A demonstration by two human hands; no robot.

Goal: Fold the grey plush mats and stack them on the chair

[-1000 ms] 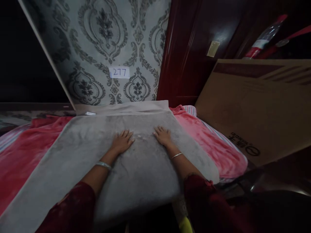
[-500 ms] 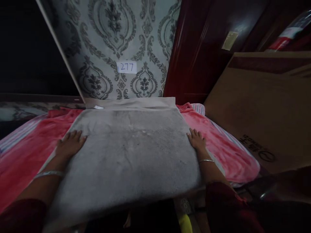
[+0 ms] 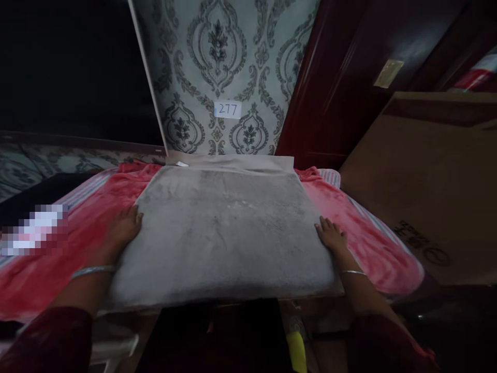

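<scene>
A grey plush cloth [image 3: 233, 233] lies spread out flat, with a paler band along its far edge. My left hand [image 3: 126, 228] rests at the cloth's left edge, fingers stretched forward and slightly blurred. At the right edge, my right hand [image 3: 332, 234] lies palm down with its fingers apart, touching the cloth's border. Neither hand appears to grip anything. Beneath the grey cloth, a red-pink blanket [image 3: 375, 248] shows on both sides. A small white tag [image 3: 181, 163] sits near the cloth's far left corner.
A large cardboard box [image 3: 423, 171] stands at the right, near a dark red door [image 3: 330, 77]. A dark screen [image 3: 73, 72] is at upper left. Patterned wallpaper [image 3: 217, 46] bears a paper label [image 3: 228, 109] reading 277. Something yellow [image 3: 296, 352] is low in front.
The view has swung left, so the scene sits further right. My left hand has shifted outward to the cloth's edge, more over the red blanket. The right hand stays by the right edge.
</scene>
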